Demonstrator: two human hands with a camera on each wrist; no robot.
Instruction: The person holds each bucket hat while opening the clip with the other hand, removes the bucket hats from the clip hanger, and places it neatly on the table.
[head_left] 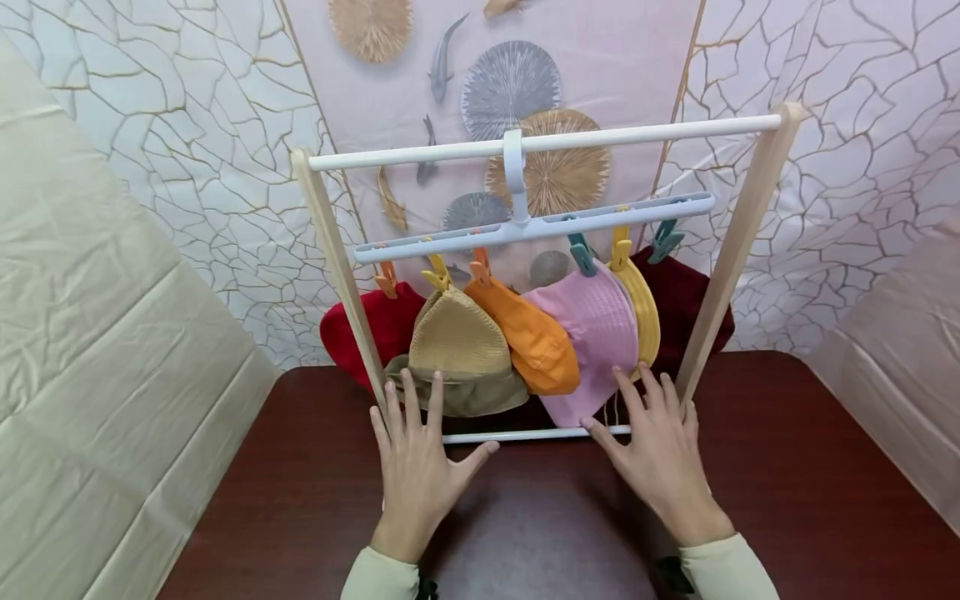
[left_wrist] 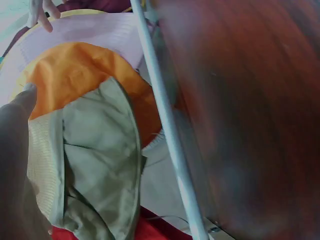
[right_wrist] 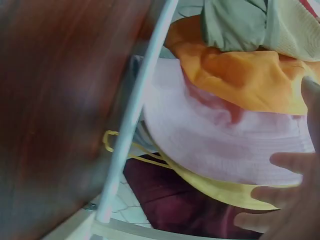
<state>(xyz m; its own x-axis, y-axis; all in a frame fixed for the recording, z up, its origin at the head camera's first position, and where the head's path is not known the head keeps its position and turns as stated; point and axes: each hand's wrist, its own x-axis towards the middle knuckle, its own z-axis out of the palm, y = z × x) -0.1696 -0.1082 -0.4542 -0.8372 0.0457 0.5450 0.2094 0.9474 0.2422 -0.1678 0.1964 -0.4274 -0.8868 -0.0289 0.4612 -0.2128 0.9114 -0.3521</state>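
Both hands are spread with straight fingers and hold nothing. My left hand [head_left: 416, 471] is in front of the rack's left post, fingertips overlapping the olive brim of a tan hat [head_left: 459, 337] in the head view. My right hand [head_left: 663, 458] is near the right post, its fingertips by the pink bucket hat [head_left: 592, 325] and the yellow hat [head_left: 643, 308]. An orange hat [head_left: 536, 346] hangs between the tan and pink ones. At the ends are a red hat [head_left: 378, 321] and a dark maroon hat [head_left: 686, 292]. Clothespins [head_left: 582, 252] fasten them to a pale blue hanger [head_left: 450, 242].
The hanger hooks over the white top bar [head_left: 645, 133] of a wooden-sided rack [head_left: 746, 242]. Its lower bar [head_left: 525, 435] runs low along the front of the hats. The rack stands at the back of a dark brown table [head_left: 540, 533], before a patterned cloth backdrop [head_left: 195, 108].
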